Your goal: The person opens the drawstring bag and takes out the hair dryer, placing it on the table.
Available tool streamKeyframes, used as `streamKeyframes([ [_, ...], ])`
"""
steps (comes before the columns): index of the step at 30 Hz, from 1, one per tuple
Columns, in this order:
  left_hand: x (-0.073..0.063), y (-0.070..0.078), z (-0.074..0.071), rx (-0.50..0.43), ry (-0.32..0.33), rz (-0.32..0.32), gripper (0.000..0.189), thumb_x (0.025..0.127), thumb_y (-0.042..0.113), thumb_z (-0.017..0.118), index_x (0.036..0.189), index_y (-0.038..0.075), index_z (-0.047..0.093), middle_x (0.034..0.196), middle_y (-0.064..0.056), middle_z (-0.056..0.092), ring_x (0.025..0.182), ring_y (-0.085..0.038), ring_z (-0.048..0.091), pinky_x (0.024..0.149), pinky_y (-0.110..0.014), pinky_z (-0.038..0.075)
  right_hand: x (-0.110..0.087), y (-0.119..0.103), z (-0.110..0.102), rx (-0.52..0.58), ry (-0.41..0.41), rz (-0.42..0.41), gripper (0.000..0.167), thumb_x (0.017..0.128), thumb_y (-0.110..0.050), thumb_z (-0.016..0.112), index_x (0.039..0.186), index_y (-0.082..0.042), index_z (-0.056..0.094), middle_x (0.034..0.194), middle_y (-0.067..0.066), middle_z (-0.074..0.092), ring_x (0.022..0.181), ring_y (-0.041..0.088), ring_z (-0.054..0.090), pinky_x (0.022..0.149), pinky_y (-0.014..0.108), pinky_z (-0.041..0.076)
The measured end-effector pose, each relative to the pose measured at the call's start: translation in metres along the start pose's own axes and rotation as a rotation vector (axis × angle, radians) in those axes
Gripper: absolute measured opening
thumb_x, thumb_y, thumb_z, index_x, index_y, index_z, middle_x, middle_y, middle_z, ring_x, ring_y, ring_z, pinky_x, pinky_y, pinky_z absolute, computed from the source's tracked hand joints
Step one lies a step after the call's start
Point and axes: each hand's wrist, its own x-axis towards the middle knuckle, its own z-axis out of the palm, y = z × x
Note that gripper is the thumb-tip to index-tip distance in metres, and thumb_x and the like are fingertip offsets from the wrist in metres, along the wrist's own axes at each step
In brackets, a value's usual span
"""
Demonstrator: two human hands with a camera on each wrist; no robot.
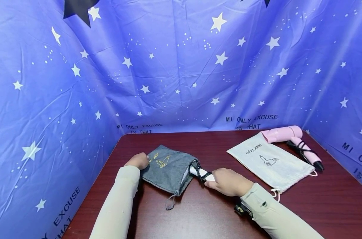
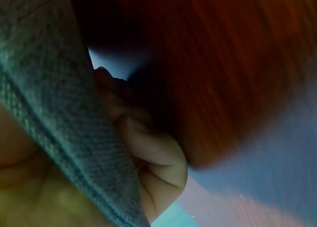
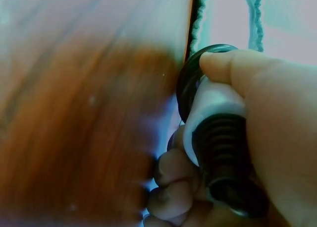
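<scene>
A grey drawstring bag (image 1: 169,171) with yellow hair dryer print lies tilted in the middle of the table. My left hand (image 1: 137,161) grips its left edge; in the left wrist view the grey cloth (image 2: 64,103) passes between the palm and the curled fingers. At the bag's open mouth, my right hand (image 1: 230,182) grips the white handle (image 1: 194,170) of a hair dryer, whose other end is hidden inside the bag. A black cord is wound around the handle. The right wrist view shows the ribbed black cord sleeve (image 3: 223,147) at the handle's end.
On the right lie a white drawstring bag (image 1: 249,162) marked "Hair Dryer" and a pink hair dryer (image 1: 284,134) with a black cord, overlapping the bag's far edge. The dark red table (image 1: 199,212) is bordered by a blue star-patterned cloth (image 1: 175,66).
</scene>
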Motion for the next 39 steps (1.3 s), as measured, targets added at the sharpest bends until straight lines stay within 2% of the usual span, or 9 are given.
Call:
streamKeyframes([
  [13,-0.001,0.0,0.0,0.005,0.018,0.014,0.035,0.109,0.015,0.042,0.084,0.002,0.064,0.103,-0.019,0.068,0.092,-0.025,0.061,0.093,-0.045,0.052,-0.004,0.001,-0.001,0.0,0.002,0.008,0.044,0.1,-0.05,0.061,0.067,-0.023,0.05,0.063,-0.009,0.045,0.057,0.009,0.043,0.056,0.033,0.042],
  [21,-0.003,0.001,-0.003,-0.01,0.011,0.002,0.035,0.108,0.014,0.041,0.08,0.004,0.06,0.1,-0.017,0.065,0.087,-0.026,0.055,0.087,-0.044,0.049,-0.008,0.003,0.0,-0.016,0.001,0.03,0.044,0.1,-0.051,0.061,0.067,-0.024,0.049,0.063,-0.009,0.045,0.057,0.009,0.043,0.056,0.032,0.041],
  [35,-0.003,-0.002,-0.002,-0.045,0.005,0.012,0.035,0.109,0.014,0.041,0.086,0.001,0.063,0.1,-0.018,0.065,0.087,-0.027,0.056,0.086,-0.043,0.049,-0.012,0.003,0.0,-0.01,0.017,-0.003,0.044,0.1,-0.051,0.061,0.068,-0.024,0.048,0.064,-0.01,0.045,0.058,0.007,0.043,0.057,0.033,0.043],
  [39,-0.005,0.0,-0.002,-0.033,0.026,0.018,0.034,0.108,0.013,0.042,0.082,0.002,0.061,0.1,-0.018,0.066,0.087,-0.026,0.056,0.088,-0.045,0.051,-0.012,0.004,0.001,-0.016,0.02,-0.008,0.043,0.101,-0.05,0.061,0.068,-0.024,0.048,0.065,-0.01,0.045,0.058,0.007,0.043,0.059,0.034,0.044],
])
